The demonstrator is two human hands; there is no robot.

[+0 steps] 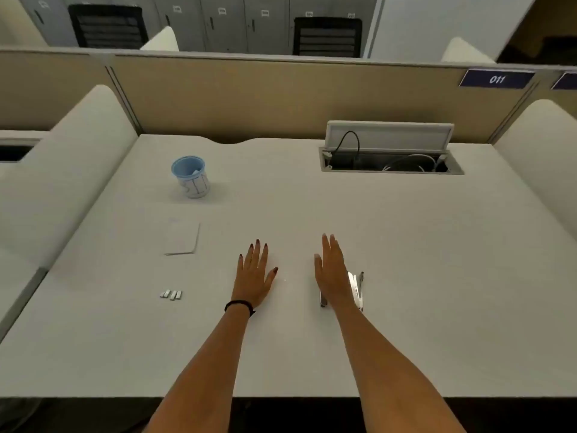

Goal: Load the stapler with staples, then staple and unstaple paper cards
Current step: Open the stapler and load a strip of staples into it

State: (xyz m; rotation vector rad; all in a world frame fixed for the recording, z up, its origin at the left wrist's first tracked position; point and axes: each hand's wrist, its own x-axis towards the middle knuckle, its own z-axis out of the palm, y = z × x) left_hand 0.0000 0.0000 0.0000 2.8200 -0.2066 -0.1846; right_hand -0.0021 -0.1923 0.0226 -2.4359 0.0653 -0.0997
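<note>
Stapler on white desk — beige partition, grey lockers behind.

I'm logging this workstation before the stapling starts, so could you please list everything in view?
desk: 1, white, fills the foreground
cup: 1, blue, far left of desk
cards: 1 small stack, white, left, nearer than the cup
staples: a few strips, silver, front left
stapler: 1, silver, front, right of centre, partly hidden
cable box: 1, grey, lid up, far right of desk
partition: 1, beige, behind the desk
labels: 2, blue, partition's right; one reads 011
chairs: 2, black, beyond the partition
cabinets: a row, grey, at the back
wristband: 1, black, left wrist
left hand: flat on desk, centre
right hand: fingers straight, over the stapler
</note>
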